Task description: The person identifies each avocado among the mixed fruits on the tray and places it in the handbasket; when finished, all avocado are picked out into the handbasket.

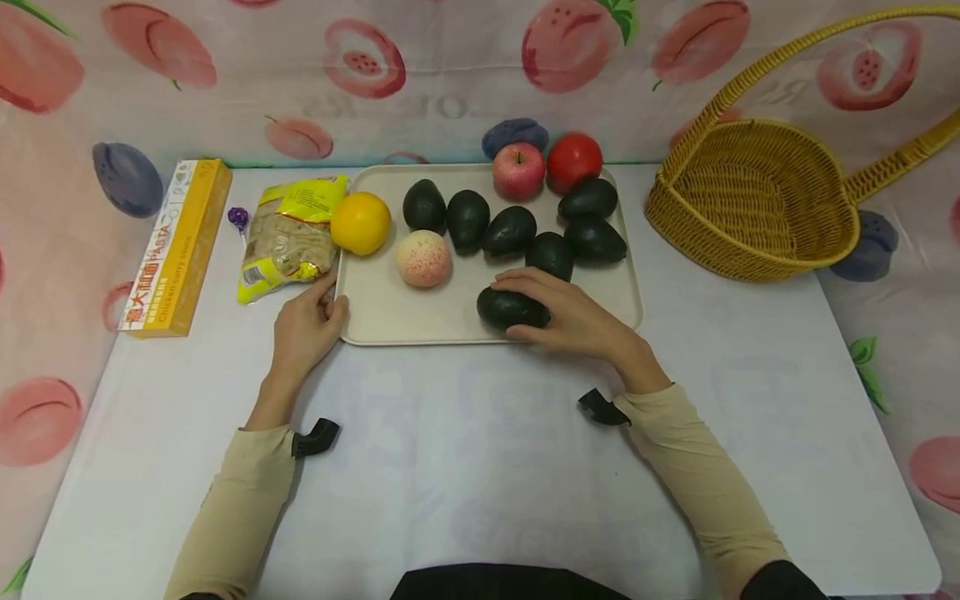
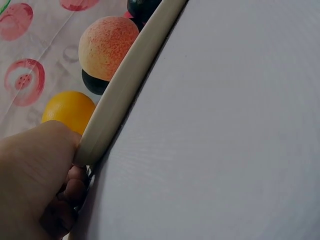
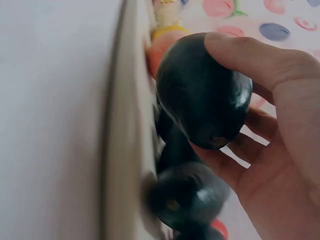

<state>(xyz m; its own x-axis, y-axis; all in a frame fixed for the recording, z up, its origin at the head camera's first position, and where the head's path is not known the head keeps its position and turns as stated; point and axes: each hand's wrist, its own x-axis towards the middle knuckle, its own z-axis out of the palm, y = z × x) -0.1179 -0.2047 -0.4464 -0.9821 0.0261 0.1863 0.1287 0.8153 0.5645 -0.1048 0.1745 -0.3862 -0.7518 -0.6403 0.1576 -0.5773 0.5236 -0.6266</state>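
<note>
My right hand point(image 1: 573, 321) grips a dark green avocado point(image 1: 512, 309) over the front part of the cream tray point(image 1: 405, 321). In the right wrist view the thumb lies on top of this avocado point(image 3: 202, 90), with the fingers around its far side. My left hand point(image 1: 303, 325) holds the tray's left edge near the front corner, thumb side against the rim point(image 2: 117, 100) and fingers curled below. Several more avocados point(image 1: 468, 221) lie on the tray behind the held one. A speckled peach point(image 1: 423, 259) sits left of them, and an orange point(image 1: 361, 223) is at the left rim.
A red apple point(image 1: 518, 172) and a tomato point(image 1: 574, 162) sit at the tray's back right. To the right stands a wicker basket point(image 1: 750, 196) with a tall handle. Left are a noodle bag point(image 1: 288, 237), a purple lollipop point(image 1: 237, 219) and a yellow pasta box point(image 1: 176, 250).
</note>
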